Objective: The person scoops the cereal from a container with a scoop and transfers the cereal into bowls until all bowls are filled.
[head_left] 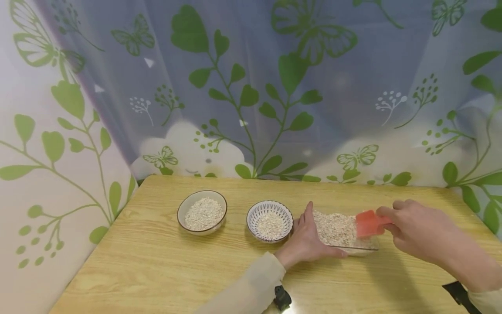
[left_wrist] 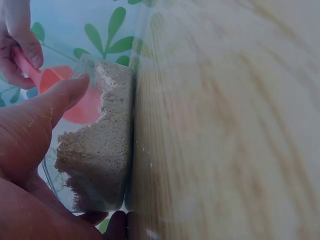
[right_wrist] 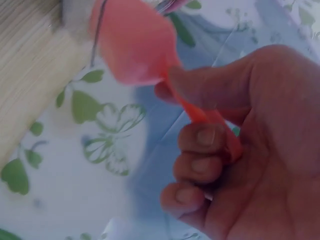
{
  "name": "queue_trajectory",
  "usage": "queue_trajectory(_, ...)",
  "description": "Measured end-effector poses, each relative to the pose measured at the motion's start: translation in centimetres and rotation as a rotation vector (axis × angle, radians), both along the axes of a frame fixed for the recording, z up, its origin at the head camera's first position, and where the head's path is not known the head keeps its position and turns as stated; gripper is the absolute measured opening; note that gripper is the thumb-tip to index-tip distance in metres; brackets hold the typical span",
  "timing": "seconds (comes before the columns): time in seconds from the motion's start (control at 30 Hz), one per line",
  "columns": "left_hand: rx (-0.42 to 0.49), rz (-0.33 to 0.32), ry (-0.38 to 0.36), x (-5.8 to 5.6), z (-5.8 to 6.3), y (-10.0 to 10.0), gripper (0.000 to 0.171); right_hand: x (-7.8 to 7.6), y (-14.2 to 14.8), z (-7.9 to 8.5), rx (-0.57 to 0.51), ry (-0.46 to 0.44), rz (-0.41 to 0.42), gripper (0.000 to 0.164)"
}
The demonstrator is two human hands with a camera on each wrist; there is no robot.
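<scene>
A clear rectangular container (head_left: 362, 250) of oat flakes (head_left: 335, 229) sits on the right part of the table. My left hand (head_left: 307, 242) holds its left end, thumb along the near side and fingers round the far side. In the left wrist view, that thumb lies against the clear wall and the oats (left_wrist: 107, 145) slope down behind it. My right hand (head_left: 423, 226) grips the handle of a red scoop (head_left: 366, 223), its fingers curled round it in the right wrist view. The scoop's blade (left_wrist: 85, 107) dips into the oats at the container's right end.
Just left of the container stands a small patterned bowl (head_left: 252, 216) with some oats, close to my left fingers. Farther left is a dark-rimmed bowl (head_left: 181, 221) holding more oats. A printed cloth (head_left: 243, 87) hangs behind the wooden table (head_left: 157, 261).
</scene>
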State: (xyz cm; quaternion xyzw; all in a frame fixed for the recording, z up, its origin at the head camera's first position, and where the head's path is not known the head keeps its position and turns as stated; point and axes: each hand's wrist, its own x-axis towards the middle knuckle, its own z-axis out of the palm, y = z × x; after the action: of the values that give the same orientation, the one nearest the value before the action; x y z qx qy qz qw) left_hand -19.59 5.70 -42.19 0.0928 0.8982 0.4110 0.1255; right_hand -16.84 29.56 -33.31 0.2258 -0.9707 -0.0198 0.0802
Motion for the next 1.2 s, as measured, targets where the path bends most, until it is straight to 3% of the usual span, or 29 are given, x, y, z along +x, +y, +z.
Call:
queue_trajectory(0.33, -0.007, -0.02, 0.016, -0.2, -0.3, -0.2, 0.136, 0.7, -1.0, 0.4, 0.043, 0.029, -0.083, 0.033)
queue_trajectory(0.6, -0.017, -0.03, 0.033, -0.3, -0.2, -0.3, 0.133, 0.2, -0.4, -0.8, -0.032, 0.011, -0.045, 0.03)
queue_trajectory(0.73, -0.026, -0.032, 0.036, -0.3, -0.1, -0.3, 0.133, -0.7, 0.5, -2.1, -0.102, 0.033, 0.012, 0.029)
queue_trajectory(0.93, -0.032, -0.046, 0.027, -0.4, 0.0, -0.4, 0.133, -2.7, 2.4, -5.4, -0.296, 0.1, 0.181, 0.036)
queue_trajectory(1.2, -0.029, -0.057, 0.012, -0.6, 0.0, -0.4, 0.133, -3.5, 2.4, -7.6, -0.453, 0.087, 0.268, 0.039)
